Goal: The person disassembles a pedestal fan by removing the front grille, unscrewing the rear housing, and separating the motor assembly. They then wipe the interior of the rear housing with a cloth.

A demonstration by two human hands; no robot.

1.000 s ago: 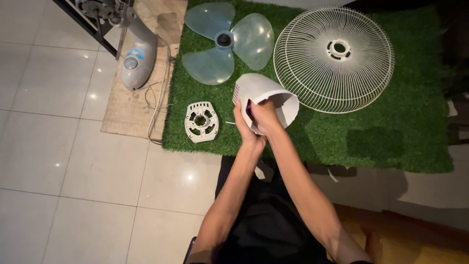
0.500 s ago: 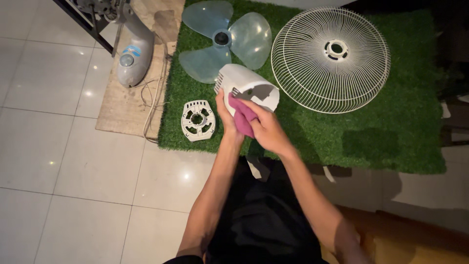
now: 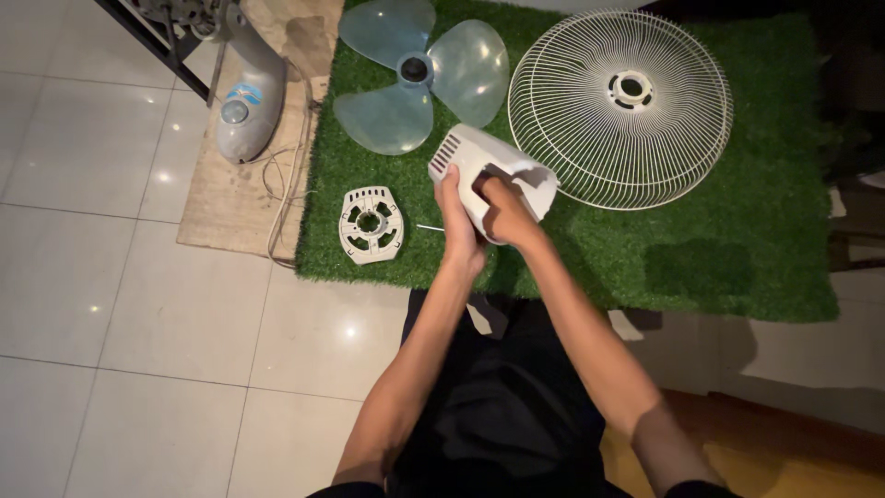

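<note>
Two hands are seen at work over a patch of green artificial turf [image 3: 719, 184] laid on a pale tiled floor [image 3: 111, 304]. A white plastic motor housing [image 3: 479, 157] is held above the near edge of the turf, just in front of the person's lap. It is gripped along its left side by the left hand [image 3: 458, 231], whose fingers are wrapped around the shell below a row of vent slots. The right hand [image 3: 502, 210] is pushed into the open mouth of the housing, its fingers curled inside (whether anything is clutched in them cannot be told, since they are hidden by the shell).

Several fan parts are spread on the turf about the housing. A translucent blue three-bladed fan blade [image 3: 419, 74] is laid just beyond it, at the far left of the turf. A white wire fan guard [image 3: 622, 106] is laid flat to the right, its rim close to the housing. A small round white slotted plate [image 3: 371, 224] is set near the left edge of the turf, beside the left hand. A thin pale pin-like piece [image 3: 429, 227] is seen between that plate and the left wrist.

On a tan mat [image 3: 230, 212] to the left of the turf, a grey fan stand [image 3: 241, 111] with loose cords is rested.
</note>
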